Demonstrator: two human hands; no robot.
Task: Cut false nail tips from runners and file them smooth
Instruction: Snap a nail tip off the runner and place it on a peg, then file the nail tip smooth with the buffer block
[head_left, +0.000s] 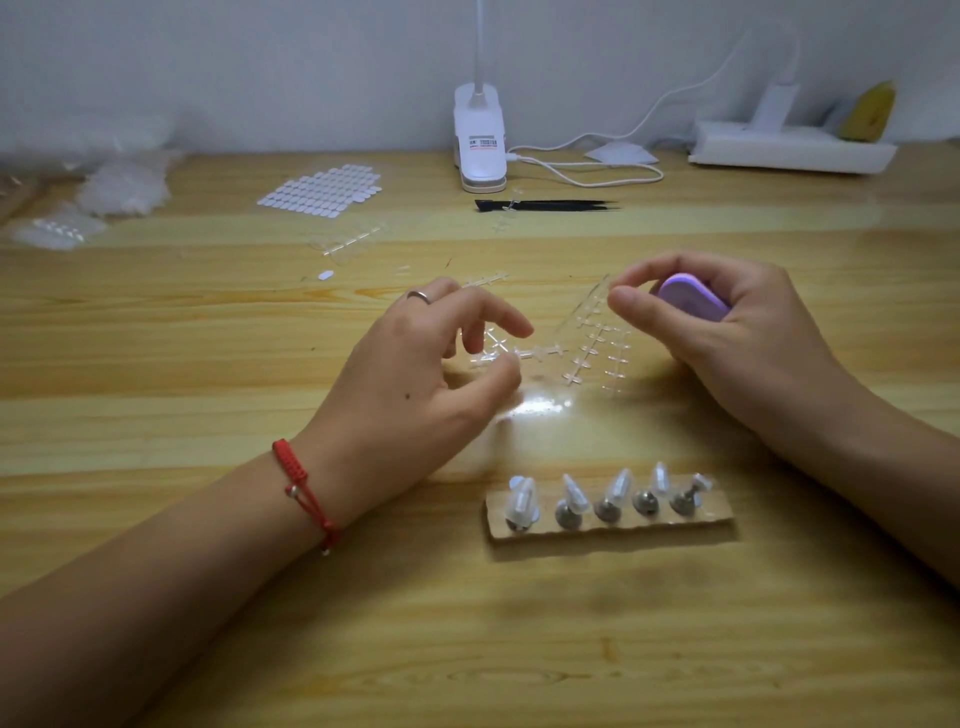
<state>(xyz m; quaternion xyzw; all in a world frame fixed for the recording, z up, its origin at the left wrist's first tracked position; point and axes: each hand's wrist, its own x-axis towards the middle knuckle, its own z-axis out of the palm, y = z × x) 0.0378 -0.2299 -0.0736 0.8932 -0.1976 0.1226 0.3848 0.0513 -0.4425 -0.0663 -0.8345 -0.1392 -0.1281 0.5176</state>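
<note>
1. Left hand (415, 374) hovered low over the desk (208, 332), fingers curled and loosely apart, thumb and forefinger pinching the end of a clear runner strip (540, 353); grip looked light, contact hard to confirm.
2. Right hand (727, 332) had thumb and forefinger pinched on the upper end of a second clear runner (592, 322), lifting it at a tilt; the remaining fingers curled around a purple nail file block (693, 299) tucked in the palm.
3. Both runners sat between the two hands, near desk centre; lower ends met or crossed, cannot tell which.
4. Spare runner pieces (345, 241) lay further back on the desk, well apart from the hands.
5. Sheet of white nail tips (322, 192) lay behind those, left of centre.
6. Cardboard strip (608, 525) lay near the front, just below the hands, carrying five small stands with nail tips (522, 501) on top.
7. Black tweezers (545, 206) lay at the back, in front of a white clip lamp (479, 140).
8. White power strip (789, 148) at far right back.
9. Red cord bracelet (304, 488) on left wrist, ring (418, 296) on a left finger.
</note>
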